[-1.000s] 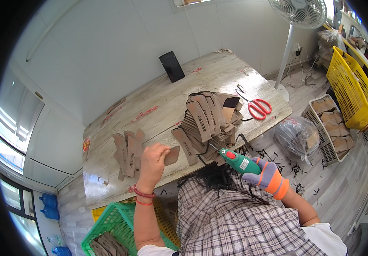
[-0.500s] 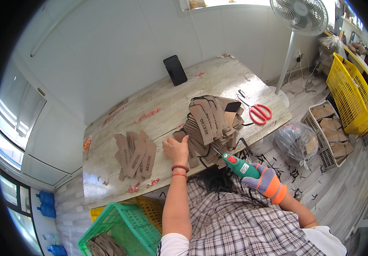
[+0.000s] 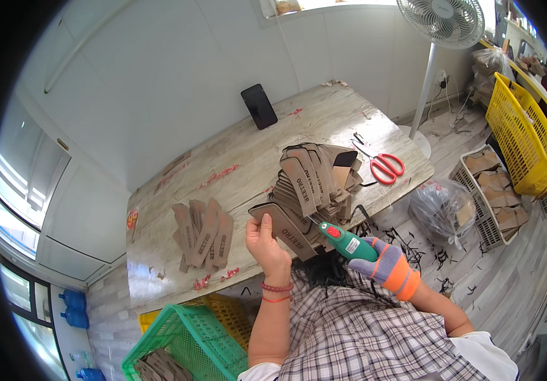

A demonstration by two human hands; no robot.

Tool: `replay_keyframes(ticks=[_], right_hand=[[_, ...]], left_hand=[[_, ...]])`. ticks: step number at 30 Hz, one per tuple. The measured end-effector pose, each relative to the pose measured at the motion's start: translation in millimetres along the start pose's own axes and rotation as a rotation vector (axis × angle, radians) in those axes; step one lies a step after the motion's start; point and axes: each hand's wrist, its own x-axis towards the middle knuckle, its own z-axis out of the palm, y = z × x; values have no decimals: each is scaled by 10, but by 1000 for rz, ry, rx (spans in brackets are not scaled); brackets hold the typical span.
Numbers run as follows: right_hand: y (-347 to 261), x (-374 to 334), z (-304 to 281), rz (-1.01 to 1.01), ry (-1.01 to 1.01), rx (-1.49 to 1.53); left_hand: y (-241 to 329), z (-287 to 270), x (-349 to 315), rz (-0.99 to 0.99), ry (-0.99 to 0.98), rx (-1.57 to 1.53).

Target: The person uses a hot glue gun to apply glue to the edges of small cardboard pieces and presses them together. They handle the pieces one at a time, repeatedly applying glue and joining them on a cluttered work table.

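Pinching one long, flat, brown strip with dark edging and dark lettering: bare left hand, thumb on the face near the upper left end, other fingers partly hidden. Strip lies ahead and to the right of this hand, at the counter's near edge.
Handling, as judged: light, thin, bendable yet firm enough to hold its shape; little slip, not fragile; best taken by the upper end or long edge, clear of the metal tip.
Right hand in grey-purple and orange glove: wrapped around one green handheld tool with red button; tip points toward the strip, contact cannot be told.
Ahead of both hands: one overlapping heap of similar brown strips.
Left of left hand: one smaller fanned group of brown strips.
Beyond right hand: one pair of red-handled scissors.
Beneath: one pale wood-grain counter.
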Motion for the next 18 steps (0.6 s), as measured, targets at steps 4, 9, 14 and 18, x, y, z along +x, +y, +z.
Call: replay_keyframes(ticks=[4, 9, 14, 18], right_hand=[[-89, -48, 0, -41, 21, 22], [-77, -97, -32, -82, 71, 71], [-79, -105, -94, -46, 67, 116], [53, -76, -89, -144, 104, 98]], left_hand=[[146, 233, -191, -70, -49, -59], [63, 361, -280, -102, -54, -48], [22, 454, -354, -143, -65, -42], [-1, 437, -379, -166, -113, -18]])
